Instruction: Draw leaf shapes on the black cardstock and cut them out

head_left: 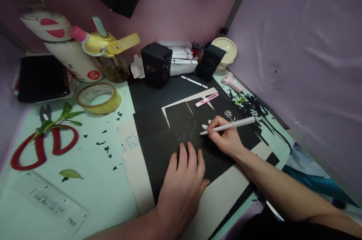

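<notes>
Right hand (224, 138) is pinching a white craft pen (227, 126), tip down on the black paper (181, 134) in the middle of the surface, right by a little cut-out flower (227, 113). Left hand (182, 183) lies flat with fingers together, pinning the sheet near the front edge. I'd keep that pressure steady, make short light strokes, and keep fingers behind the tip.

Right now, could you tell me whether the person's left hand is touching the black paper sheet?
Touching. The head view shows the left hand lying flat, palm down, on the black paper sheet, fingers spread on it, with no gap visible.
</notes>
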